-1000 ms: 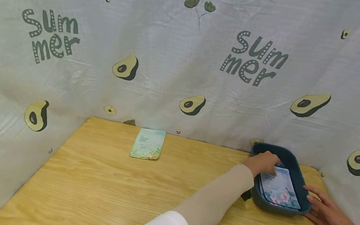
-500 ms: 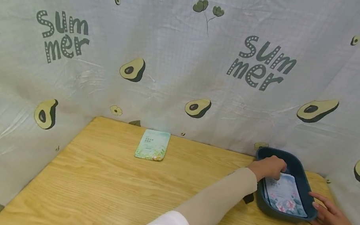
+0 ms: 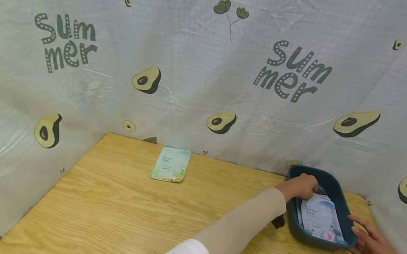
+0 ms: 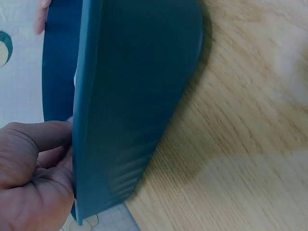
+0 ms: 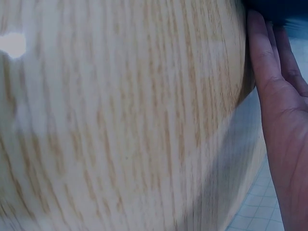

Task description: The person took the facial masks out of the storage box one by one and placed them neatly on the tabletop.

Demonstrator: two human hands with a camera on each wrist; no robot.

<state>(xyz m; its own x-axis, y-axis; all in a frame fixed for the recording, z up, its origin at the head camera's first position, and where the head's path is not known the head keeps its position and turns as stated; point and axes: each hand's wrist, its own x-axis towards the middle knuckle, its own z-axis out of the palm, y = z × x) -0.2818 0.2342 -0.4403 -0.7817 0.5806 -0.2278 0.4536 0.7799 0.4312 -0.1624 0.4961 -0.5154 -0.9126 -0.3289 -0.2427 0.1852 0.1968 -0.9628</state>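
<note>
A dark blue plastic basket (image 3: 315,242) stands at the table's back right, with several flat sheet mask packets inside. My left hand (image 3: 302,186) reaches over its left rim, pinching the upper edge of the top floral sheet mask packet (image 3: 321,218). In the left wrist view the left thumb and fingers (image 4: 53,132) come together just inside the basket wall, which hides their tips. My right hand (image 3: 382,251) lies along the basket's right side, its fingers extended and touching the wall. The right wrist view shows those straight fingers (image 5: 262,45) against the basket.
A pale green sheet mask packet (image 3: 171,165) lies alone near the table's back edge, left of centre. The wooden table (image 3: 121,221) meets a white avocado-print curtain (image 3: 188,51) behind and at both sides.
The top packet has shifted and turned slightly under my left hand, showing more of its printed text and a pinkish edge behind it. My right hand stays at the basket's side.
</note>
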